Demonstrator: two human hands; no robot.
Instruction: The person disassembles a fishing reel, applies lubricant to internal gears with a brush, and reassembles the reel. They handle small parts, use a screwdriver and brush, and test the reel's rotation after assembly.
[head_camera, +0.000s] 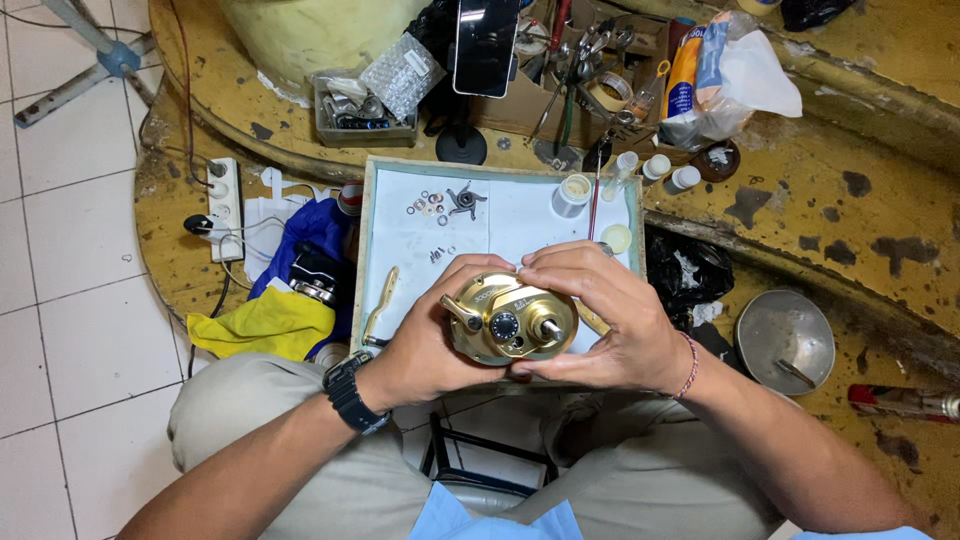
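My left hand (425, 350) and right hand (600, 320) cradle round gold metal fishing reel (508, 318), fingers wrapped closed around body. Likely heavy, rigid, smooth; grip rim, not protruding shaft.

One head-worn camera looks steeply down from close above the lap, facing forward over the white tray (400, 240) toward the cluttered counter (800, 200)
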